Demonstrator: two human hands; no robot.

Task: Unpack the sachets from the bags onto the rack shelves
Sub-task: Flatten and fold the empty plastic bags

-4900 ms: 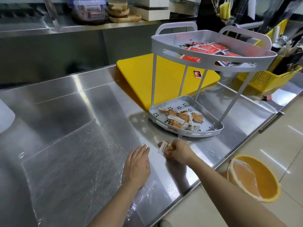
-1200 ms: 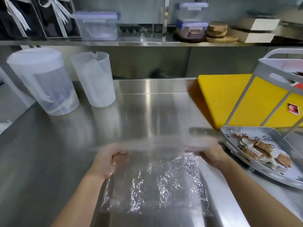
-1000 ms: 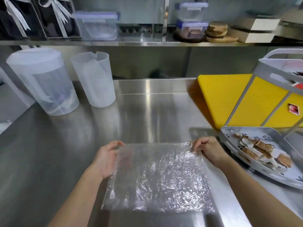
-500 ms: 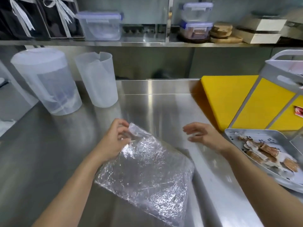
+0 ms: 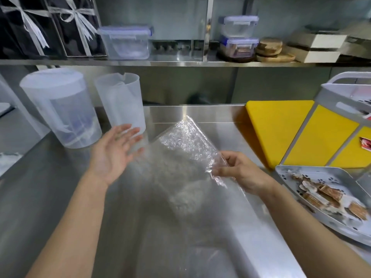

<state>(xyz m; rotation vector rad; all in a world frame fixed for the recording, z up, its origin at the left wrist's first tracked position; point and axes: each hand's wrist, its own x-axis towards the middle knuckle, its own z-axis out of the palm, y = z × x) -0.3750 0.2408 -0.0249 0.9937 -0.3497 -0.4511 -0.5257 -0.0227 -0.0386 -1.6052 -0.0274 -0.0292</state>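
1. Clear bag [image 5: 186,141], frame centre: thin crinkled film, apparently empty, lifted off the brushed-steel counter [image 5: 180,247]; its lower part is blurred.
2. Right hand [image 5: 243,173], at 4 o'clock of the bag, pinches the film's near edge between thumb and fingers.
3. Left hand [image 5: 112,153], at 9 o'clock of the bag: palm open, fingers spread, holding nothing; contact with the film cannot be told.
4. Handling (judged): the film is very light, limp and slippery, and is best held by an edge or corner pinch.
5. Sachets [image 5: 329,195]: flat brown-and-white packets, light and pliable, heaped on the perforated grey lower shelf [image 5: 321,173] at 4 o'clock.
6. Upper shelf [image 5: 341,91] at 2 o'clock; smooth, rigid yellow board [image 5: 281,127] behind.
7. Translucent jugs [image 5: 60,105] at 10 o'clock.
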